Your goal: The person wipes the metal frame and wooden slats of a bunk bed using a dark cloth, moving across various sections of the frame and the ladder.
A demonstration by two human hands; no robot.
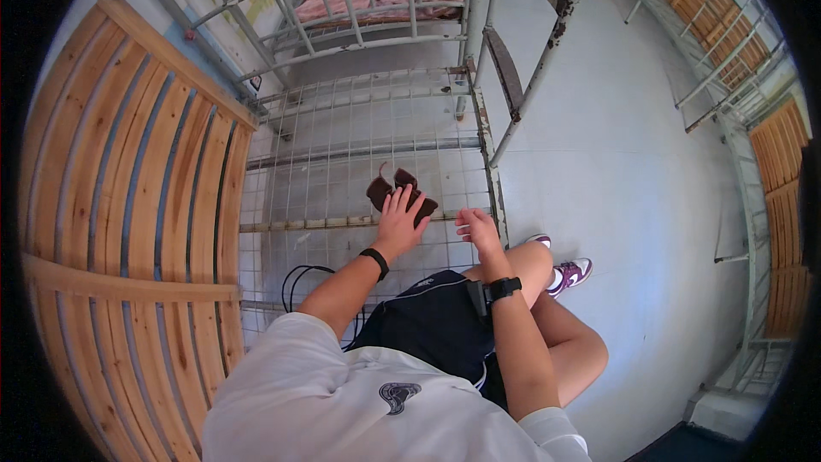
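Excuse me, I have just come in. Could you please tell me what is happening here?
A seated person has the left hand spread over a dark brown piece of cloth on a metal mesh bed base. The right hand is loosely curled near the bed's edge, with nothing visible in it. A slatted wooden panel stands upright to the left.

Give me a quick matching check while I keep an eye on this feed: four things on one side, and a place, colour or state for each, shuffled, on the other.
Things:
1. Brown cloth
2. Right hand
3. Wooden slats
4. Shoes

Places, colours, states:
A. Purple and white
B. Under the left hand
C. Along the left side of the view
D. Fingers partly curled, apart from the cloth

Pairs: 1-B, 2-D, 3-C, 4-A
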